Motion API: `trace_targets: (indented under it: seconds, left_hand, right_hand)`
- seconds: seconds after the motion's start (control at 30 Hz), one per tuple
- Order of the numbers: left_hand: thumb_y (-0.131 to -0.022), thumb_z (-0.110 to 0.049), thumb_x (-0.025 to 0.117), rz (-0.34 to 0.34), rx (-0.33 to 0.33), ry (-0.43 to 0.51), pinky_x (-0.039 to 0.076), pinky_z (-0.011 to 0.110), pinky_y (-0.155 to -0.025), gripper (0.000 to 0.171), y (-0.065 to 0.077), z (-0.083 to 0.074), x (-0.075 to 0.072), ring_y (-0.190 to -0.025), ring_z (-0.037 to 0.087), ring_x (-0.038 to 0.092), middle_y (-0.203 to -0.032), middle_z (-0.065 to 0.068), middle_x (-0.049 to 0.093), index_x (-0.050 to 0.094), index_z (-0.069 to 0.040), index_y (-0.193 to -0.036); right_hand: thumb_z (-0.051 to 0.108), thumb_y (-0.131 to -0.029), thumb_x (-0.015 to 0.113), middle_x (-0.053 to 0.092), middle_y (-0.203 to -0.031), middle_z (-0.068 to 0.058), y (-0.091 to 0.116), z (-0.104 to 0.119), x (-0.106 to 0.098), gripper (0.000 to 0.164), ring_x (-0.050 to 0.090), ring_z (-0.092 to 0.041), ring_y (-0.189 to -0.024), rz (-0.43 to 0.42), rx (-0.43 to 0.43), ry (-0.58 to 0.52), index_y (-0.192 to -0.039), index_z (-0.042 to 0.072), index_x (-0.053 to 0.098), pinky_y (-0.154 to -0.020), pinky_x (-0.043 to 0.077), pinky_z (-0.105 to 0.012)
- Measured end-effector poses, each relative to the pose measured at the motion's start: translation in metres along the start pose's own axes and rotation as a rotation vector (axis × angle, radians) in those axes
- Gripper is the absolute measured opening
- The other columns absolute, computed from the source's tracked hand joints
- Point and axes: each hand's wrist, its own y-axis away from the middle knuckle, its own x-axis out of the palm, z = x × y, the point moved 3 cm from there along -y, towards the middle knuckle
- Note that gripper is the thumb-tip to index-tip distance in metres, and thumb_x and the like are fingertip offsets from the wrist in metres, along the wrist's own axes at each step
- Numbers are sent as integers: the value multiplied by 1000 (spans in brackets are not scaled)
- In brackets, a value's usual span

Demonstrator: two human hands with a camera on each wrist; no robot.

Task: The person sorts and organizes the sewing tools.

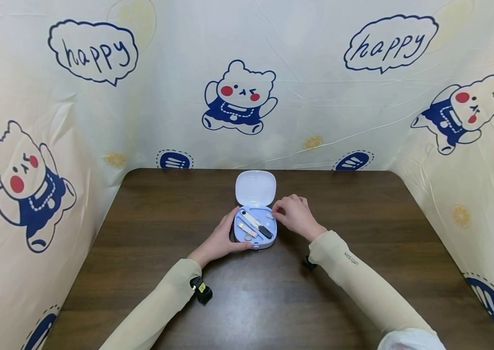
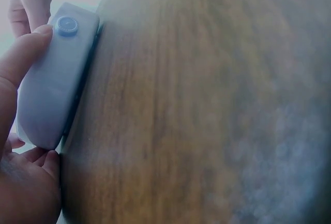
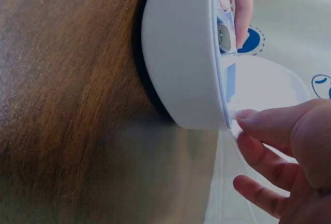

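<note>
A light-blue case [image 1: 266, 246] sits on the table with its lid [image 1: 255, 188] raised. My left hand [image 1: 222, 240] holds its left side, thumb at the front beside the round catch [image 2: 67, 26]. Inside lie a long white piece with a dark end [image 1: 265, 232], a short white stick [image 1: 247, 229] with a yellowish tip, and a small ring [image 1: 248, 237]. At the case's back right corner, my right hand [image 1: 296, 214] pinches a small whitish piece [image 1: 269, 216] between thumb and fingertips. Its shape is mostly hidden by the fingers.
The brown wooden table [image 1: 163, 209] reaches back to a printed cloth [image 1: 308, 102] that hangs around three sides. A black wrist camera [image 1: 203, 293] is strapped over the left sleeve. Another dark device [image 1: 309, 263] shows under the right sleeve.
</note>
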Motion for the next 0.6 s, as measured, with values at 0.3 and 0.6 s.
trace_targets:
  seconds: [0.3,0.6]
  left_hand:
    - [-80,-50,89,3,-6,5,28,55,-122,121,1,0,0,-153,31,29,-169,14,22,11,-20,-168]
    - [-80,-51,88,2,-11,4,28,56,-122,122,0,-1,0,-152,30,30,-169,13,22,10,-19,-169]
  right_hand:
    - [18,-96,77,69,-93,-2,-5,0,4,5,54,-28,-100,38,31,-30,-94,14,80,-103,37,-59]
    - [18,-98,73,69,-85,2,-14,-4,4,9,55,-22,-91,129,65,-119,-93,14,79,-91,41,-49]
